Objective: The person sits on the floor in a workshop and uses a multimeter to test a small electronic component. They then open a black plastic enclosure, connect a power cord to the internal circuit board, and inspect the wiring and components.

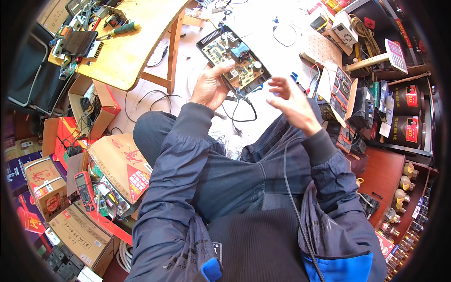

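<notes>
My left hand (211, 85) grips the lower left edge of a power adapter (238, 66) with its casing open, the thumb over the rim. Inside the black shell lies a tan circuit board with a blue part, a dark coil and a pale round capacitor near one end. A black cable (252, 111) hangs from the adapter's near end and loops down toward the floor. To the right of the adapter, my right hand (292, 104) is apart from it, fingers spread and slightly curled, holding nothing. The adapter is tilted above my knees.
A yellow-topped wooden table (124, 51) stands at the left, bearing a green screwdriver (125, 29) and a phone (80, 43). Cardboard boxes (124, 157) and a red multimeter (85, 190) crowd my left side. Shelves and a white calculator (395, 55) are at the right. Cables lie on the floor.
</notes>
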Tool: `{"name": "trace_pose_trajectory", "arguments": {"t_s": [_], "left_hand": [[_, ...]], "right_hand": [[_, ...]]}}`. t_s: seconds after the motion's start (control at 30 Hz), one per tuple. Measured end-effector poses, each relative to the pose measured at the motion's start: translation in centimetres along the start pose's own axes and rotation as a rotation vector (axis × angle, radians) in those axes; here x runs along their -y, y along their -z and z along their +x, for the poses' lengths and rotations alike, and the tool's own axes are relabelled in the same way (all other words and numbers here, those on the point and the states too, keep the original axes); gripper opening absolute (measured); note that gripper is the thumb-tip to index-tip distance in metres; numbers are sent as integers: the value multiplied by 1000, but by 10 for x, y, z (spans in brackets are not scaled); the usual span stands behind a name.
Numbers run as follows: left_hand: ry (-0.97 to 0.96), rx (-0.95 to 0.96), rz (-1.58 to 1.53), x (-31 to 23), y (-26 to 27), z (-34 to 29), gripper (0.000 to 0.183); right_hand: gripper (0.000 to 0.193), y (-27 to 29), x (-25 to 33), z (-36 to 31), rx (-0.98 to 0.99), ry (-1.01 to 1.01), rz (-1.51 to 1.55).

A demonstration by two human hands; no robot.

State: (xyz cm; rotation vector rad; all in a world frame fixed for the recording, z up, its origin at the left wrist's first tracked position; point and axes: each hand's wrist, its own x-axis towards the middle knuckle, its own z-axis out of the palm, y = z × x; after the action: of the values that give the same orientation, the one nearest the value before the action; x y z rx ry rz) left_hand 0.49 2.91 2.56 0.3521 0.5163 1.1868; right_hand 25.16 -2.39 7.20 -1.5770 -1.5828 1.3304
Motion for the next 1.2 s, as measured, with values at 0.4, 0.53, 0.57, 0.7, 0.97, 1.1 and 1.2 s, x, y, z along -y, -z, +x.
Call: {"name": "trace_pose_trajectory", "arguments": {"t_s": [0.4, 0.53, 0.57, 0.7, 0.97, 1.1, 1.2], "left_hand": [[-135, -45, -144, -3, 2, 1, 46], [-148, -64, -140, -4, 6, 1, 51], [-158, -70, -133, -3, 6, 1, 51], [-174, -75, -113, 0, 4, 1, 53], [-192, -97, -77, 2, 5, 0, 45], [-201, -92, -82, 2, 5, 0, 45], [-198, -75, -113, 1, 5, 1, 52]], "right_hand": [[55, -48, 9, 4, 285, -167, 127], [30, -50, 13, 1, 142, -39, 269], [29, -48, 15, 0, 121, 14, 299], [28, -45, 22, 4, 85, 28, 311], [28, -58, 29, 7, 46, 1, 337], [26, -61, 31, 9, 30, -31, 327], [25, -64, 31, 10, 4, -30, 295]]}}
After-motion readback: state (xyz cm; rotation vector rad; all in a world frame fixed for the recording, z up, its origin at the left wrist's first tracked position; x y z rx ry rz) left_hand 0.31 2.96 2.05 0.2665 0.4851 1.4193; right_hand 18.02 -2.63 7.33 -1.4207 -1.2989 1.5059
